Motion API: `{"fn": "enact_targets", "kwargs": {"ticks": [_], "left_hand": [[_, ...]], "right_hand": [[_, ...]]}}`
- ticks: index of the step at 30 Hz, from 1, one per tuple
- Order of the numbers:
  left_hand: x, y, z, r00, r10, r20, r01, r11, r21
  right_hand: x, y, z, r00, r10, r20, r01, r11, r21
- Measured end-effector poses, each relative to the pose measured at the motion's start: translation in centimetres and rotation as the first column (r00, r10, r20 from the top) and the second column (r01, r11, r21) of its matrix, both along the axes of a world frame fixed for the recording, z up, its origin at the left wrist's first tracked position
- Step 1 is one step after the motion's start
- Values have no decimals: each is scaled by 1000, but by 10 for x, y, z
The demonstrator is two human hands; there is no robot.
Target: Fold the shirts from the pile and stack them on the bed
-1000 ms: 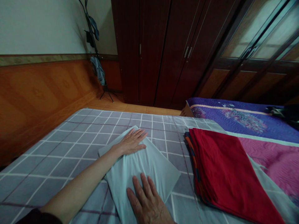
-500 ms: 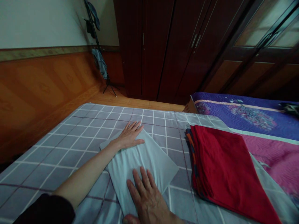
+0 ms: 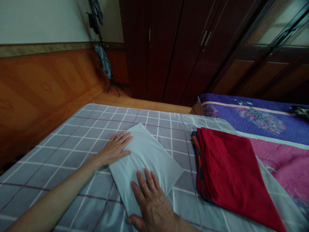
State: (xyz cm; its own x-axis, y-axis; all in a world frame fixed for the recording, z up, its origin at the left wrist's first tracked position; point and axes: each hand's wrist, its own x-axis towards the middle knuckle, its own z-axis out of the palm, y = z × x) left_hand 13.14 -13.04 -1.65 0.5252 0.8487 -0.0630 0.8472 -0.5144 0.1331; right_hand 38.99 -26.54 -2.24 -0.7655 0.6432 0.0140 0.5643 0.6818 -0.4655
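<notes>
A folded pale blue cloth (image 3: 147, 158) lies flat on a grey checked bedsheet (image 3: 65, 161), its long edges running away from me. My left hand (image 3: 113, 149) rests palm down on the sheet, with its fingertips at the cloth's left edge. My right hand (image 3: 152, 203) lies flat across the cloth's near end, fingers spread, and its thumb reaches past the edge onto the sheet. Neither hand grips anything. The cloth's near corner is hidden under my right hand.
A stack of folded red cloth (image 3: 229, 174) lies to the right on the checked sheet. Beyond it spreads a purple and pink quilt (image 3: 260, 120). A dark wooden wardrobe (image 3: 156, 48) stands ahead, and a clothes stand (image 3: 103, 61) is by the wood-panelled wall.
My left hand has slid left, off the cloth's surface to its edge. The flap that stuck out on the cloth's left side no longer shows, leaving a straight edge. The dark sleeve has left view.
</notes>
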Motion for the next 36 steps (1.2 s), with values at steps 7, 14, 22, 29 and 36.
{"fn": "enact_targets", "kwargs": {"ticks": [7, 14, 22, 29, 36], "left_hand": [[-15, 0, -4, 961, 181, 210, -198, 978, 65], [-36, 2, 10, 914, 339, 221, -337, 940, -50], [-37, 2, 18, 866, 486, 116, -443, 855, -271], [-35, -6, 20, 808, 467, 359, -309, 855, -416], [-46, -10, 24, 775, 447, 446, -134, 806, -576]], "right_hand": [[4, 1, 21, 999, -41, -16, 40, 998, -39], [42, 33, 38, 881, -471, -39, 463, 843, 275], [67, 43, 32, 696, -700, 159, 645, 707, 289], [53, 52, 35, 615, -783, 99, 772, 623, 126], [59, 49, 36, 584, -809, 69, 806, 567, -170]]}}
